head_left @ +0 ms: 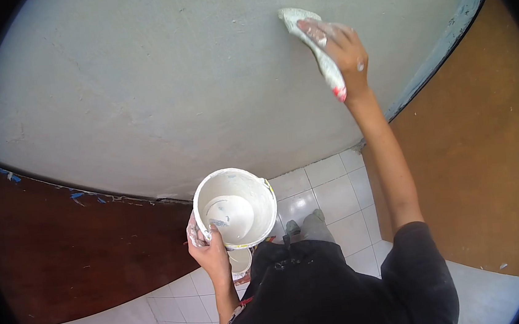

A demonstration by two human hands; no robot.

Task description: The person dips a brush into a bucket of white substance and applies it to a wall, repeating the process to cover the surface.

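Note:
My left hand (210, 248) grips a white plastic bucket (256, 194) at its near left rim, with the thumb hooked inside and the fingers along the outside. White paint lies in the bottom, with a greyish streak on it. High up on the right, my right hand (343, 46) is closed around a paint-caked brush (329, 69). Its bristles are at the grey-white wall (142, 92), and the red-tipped handle end points down. White paint smears both hands.
A second pale bucket (240, 261) stands low, partly hidden under the held one. Dark reddish-brown wood panelling (106, 249) is on the left, a lighter brown panel (468, 144) on the right. White floor tiles (343, 201) lie below, around my feet.

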